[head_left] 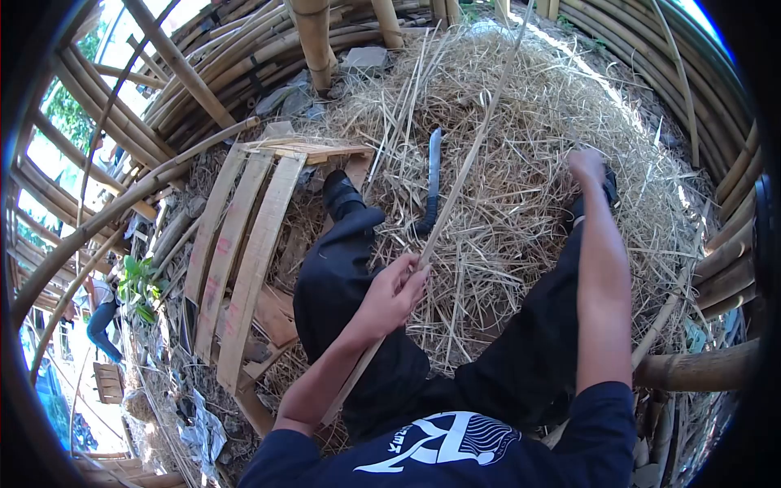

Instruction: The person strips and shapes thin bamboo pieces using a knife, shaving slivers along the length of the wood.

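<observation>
My left hand (394,294) is closed round a long, thin bamboo strip (474,152), which slants from under my left forearm up to the top of the view. My right hand (587,167) is held out beside my right shoe (610,189), its fingers curled closed; whatever they may hold is too small to tell. Between my legs and just left of the strip lies a machete (434,167), its blade pointing away from me and its dark handle (425,221) nearest me. Pale bamboo shavings (496,236) cover the ground around it.
A slatted wooden crate (256,220) stands by my left leg. Bamboo posts (313,41) and stacked poles (236,61) line the back and sides. A thick pole (695,372) juts in at right. Another person (102,313) is partly visible at far left.
</observation>
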A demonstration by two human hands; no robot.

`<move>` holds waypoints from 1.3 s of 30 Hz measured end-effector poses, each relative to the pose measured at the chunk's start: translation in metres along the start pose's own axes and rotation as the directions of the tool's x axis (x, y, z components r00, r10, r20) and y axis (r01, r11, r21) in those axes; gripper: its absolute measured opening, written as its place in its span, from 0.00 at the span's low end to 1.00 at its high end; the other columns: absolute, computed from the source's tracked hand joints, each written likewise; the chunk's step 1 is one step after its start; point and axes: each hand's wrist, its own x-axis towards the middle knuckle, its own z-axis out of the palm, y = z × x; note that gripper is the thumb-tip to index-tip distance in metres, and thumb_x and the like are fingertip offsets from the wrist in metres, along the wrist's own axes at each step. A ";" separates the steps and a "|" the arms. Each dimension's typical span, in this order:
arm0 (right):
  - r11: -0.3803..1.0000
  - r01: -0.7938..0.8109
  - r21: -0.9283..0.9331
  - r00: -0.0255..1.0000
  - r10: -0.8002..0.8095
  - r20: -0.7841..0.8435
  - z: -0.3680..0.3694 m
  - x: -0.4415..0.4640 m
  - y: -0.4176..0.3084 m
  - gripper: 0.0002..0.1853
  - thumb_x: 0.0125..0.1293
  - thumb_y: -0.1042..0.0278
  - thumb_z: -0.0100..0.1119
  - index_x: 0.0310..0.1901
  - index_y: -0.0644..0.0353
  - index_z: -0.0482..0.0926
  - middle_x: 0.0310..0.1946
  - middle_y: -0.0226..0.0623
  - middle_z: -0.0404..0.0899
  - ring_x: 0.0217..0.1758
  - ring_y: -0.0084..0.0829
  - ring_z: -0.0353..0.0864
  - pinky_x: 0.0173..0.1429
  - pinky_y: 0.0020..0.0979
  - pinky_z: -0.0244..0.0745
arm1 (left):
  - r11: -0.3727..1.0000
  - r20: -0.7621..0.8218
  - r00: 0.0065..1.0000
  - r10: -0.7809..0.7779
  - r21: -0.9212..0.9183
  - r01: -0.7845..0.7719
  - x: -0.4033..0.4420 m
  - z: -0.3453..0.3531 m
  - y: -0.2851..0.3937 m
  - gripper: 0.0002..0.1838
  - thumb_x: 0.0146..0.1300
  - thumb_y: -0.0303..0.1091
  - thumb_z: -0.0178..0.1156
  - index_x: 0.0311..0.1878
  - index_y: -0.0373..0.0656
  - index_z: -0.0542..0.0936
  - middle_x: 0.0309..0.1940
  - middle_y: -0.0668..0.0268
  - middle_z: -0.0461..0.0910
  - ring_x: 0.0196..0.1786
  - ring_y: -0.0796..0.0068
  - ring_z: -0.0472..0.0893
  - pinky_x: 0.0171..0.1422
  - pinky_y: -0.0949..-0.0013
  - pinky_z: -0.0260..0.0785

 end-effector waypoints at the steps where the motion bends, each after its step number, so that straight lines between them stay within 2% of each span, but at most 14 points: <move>1: 0.987 0.011 -0.159 0.998 -0.020 -0.052 -0.020 -0.010 0.004 0.20 0.57 0.58 0.53 0.47 0.61 0.82 0.49 0.49 0.81 0.55 0.43 0.80 0.56 0.37 0.75 | 1.000 -0.023 1.000 0.005 0.015 -0.005 -0.006 -0.004 -0.003 0.09 0.74 0.37 0.48 0.50 0.42 0.70 0.18 0.78 0.62 0.13 0.92 0.55 0.15 0.82 0.46; 2: 0.990 0.048 -0.134 0.993 -0.062 -0.103 -0.020 -0.001 0.019 0.20 0.57 0.60 0.54 0.46 0.67 0.81 0.48 0.56 0.80 0.52 0.50 0.81 0.57 0.44 0.74 | 1.000 -0.035 0.999 -0.024 -0.015 0.024 -0.004 -0.008 0.000 0.09 0.74 0.35 0.47 0.50 0.42 0.69 0.18 0.77 0.62 0.12 0.91 0.55 0.14 0.82 0.46; 5: 0.971 0.177 -0.164 0.983 -0.183 -0.024 -0.033 -0.013 0.017 0.20 0.57 0.62 0.55 0.45 0.68 0.81 0.48 0.58 0.79 0.53 0.53 0.80 0.57 0.45 0.74 | 0.994 -0.095 0.995 -0.038 -0.106 0.028 0.007 -0.011 -0.001 0.09 0.74 0.34 0.47 0.51 0.41 0.68 0.19 0.76 0.63 0.12 0.91 0.55 0.14 0.82 0.47; 7: 0.944 0.270 -0.188 0.954 -0.288 -0.078 -0.015 -0.016 0.020 0.18 0.57 0.61 0.55 0.40 0.69 0.82 0.40 0.60 0.81 0.47 0.52 0.82 0.53 0.45 0.76 | 0.993 -0.087 0.995 -0.041 -0.117 0.031 0.012 -0.011 -0.002 0.10 0.74 0.33 0.47 0.52 0.41 0.67 0.19 0.75 0.64 0.12 0.91 0.56 0.13 0.82 0.48; 9: 0.810 0.557 -0.182 0.829 -0.554 0.070 0.003 -0.022 0.010 0.17 0.58 0.60 0.56 0.35 0.68 0.83 0.33 0.57 0.81 0.39 0.49 0.84 0.48 0.44 0.77 | 0.998 -0.119 0.993 -0.012 -0.060 0.005 0.011 -0.010 0.000 0.10 0.74 0.34 0.47 0.53 0.41 0.67 0.20 0.74 0.64 0.12 0.91 0.57 0.13 0.82 0.48; 11: 0.772 0.634 0.034 0.744 -0.622 0.245 -0.003 -0.071 -0.015 0.16 0.59 0.62 0.57 0.31 0.70 0.82 0.24 0.55 0.80 0.29 0.47 0.83 0.41 0.43 0.77 | 1.000 -0.154 0.988 -0.001 -0.027 -0.003 0.011 -0.008 0.000 0.11 0.74 0.34 0.48 0.54 0.41 0.68 0.19 0.75 0.65 0.12 0.92 0.57 0.14 0.82 0.48; 13: 0.666 0.741 0.085 0.613 -0.723 0.320 0.006 -0.105 -0.032 0.14 0.59 0.64 0.57 0.30 0.71 0.81 0.21 0.52 0.80 0.24 0.44 0.81 0.38 0.41 0.77 | 1.000 -0.173 0.985 -0.010 0.027 0.015 0.011 -0.006 0.002 0.10 0.72 0.33 0.49 0.53 0.41 0.71 0.20 0.75 0.68 0.14 0.90 0.60 0.16 0.81 0.51; 17: 0.557 0.811 0.181 0.410 -0.760 0.504 0.030 -0.160 -0.056 0.12 0.57 0.66 0.57 0.27 0.69 0.81 0.19 0.51 0.78 0.24 0.46 0.80 0.35 0.42 0.76 | 0.990 -0.215 0.972 0.095 0.127 -0.068 0.023 -0.002 -0.011 0.14 0.72 0.32 0.50 0.57 0.39 0.72 0.19 0.76 0.66 0.20 0.91 0.62 0.23 0.81 0.53; 20: 0.433 0.896 0.101 0.293 -0.746 0.598 0.031 -0.193 -0.065 0.13 0.54 0.66 0.55 0.30 0.69 0.81 0.27 0.53 0.81 0.34 0.47 0.83 0.42 0.43 0.80 | 0.961 -0.242 0.950 0.198 0.240 -0.139 0.035 -0.002 -0.024 0.14 0.71 0.30 0.50 0.56 0.37 0.73 0.20 0.75 0.67 0.22 0.89 0.63 0.24 0.79 0.55; 25: 0.429 0.903 0.041 0.338 -0.764 0.551 0.042 -0.200 -0.066 0.12 0.49 0.65 0.59 0.27 0.68 0.81 0.27 0.51 0.82 0.34 0.49 0.84 0.42 0.43 0.80 | 0.875 -0.255 0.912 0.321 0.449 -0.183 0.042 0.002 -0.029 0.12 0.69 0.29 0.52 0.52 0.34 0.75 0.19 0.70 0.70 0.21 0.84 0.66 0.25 0.73 0.59; 27: 0.452 0.892 0.020 0.376 -0.765 0.523 0.045 -0.196 -0.066 0.11 0.49 0.66 0.59 0.26 0.68 0.81 0.27 0.51 0.82 0.34 0.49 0.84 0.42 0.43 0.80 | 0.877 -0.227 0.923 0.311 0.442 -0.187 0.043 0.005 -0.033 0.10 0.72 0.28 0.50 0.51 0.35 0.74 0.21 0.77 0.63 0.22 0.89 0.58 0.25 0.79 0.51; 33: 0.482 0.875 -0.042 0.457 -0.794 0.400 0.054 -0.175 -0.077 0.10 0.49 0.66 0.57 0.27 0.66 0.82 0.30 0.51 0.83 0.35 0.48 0.84 0.43 0.42 0.81 | 0.884 -0.294 0.898 0.328 0.430 -0.182 0.031 0.001 -0.018 0.11 0.70 0.30 0.51 0.51 0.34 0.74 0.22 0.71 0.71 0.24 0.86 0.66 0.26 0.76 0.60; 36: 0.795 0.604 -0.054 0.747 -0.541 0.385 0.030 -0.131 -0.077 0.12 0.54 0.66 0.56 0.34 0.63 0.84 0.34 0.47 0.84 0.40 0.43 0.85 0.46 0.39 0.80 | 0.926 -0.239 0.945 0.225 0.355 -0.131 -0.003 0.013 -0.029 0.11 0.72 0.31 0.50 0.53 0.36 0.73 0.21 0.76 0.66 0.20 0.90 0.61 0.21 0.80 0.53; 39: 0.726 0.670 -0.157 0.736 -0.620 0.274 0.032 -0.102 -0.066 0.10 0.55 0.67 0.57 0.34 0.62 0.84 0.35 0.47 0.84 0.42 0.43 0.85 0.47 0.38 0.80 | 0.943 -0.180 0.964 0.196 0.306 -0.135 -0.032 0.012 -0.038 0.12 0.73 0.32 0.48 0.54 0.38 0.72 0.18 0.79 0.62 0.15 0.92 0.57 0.16 0.82 0.49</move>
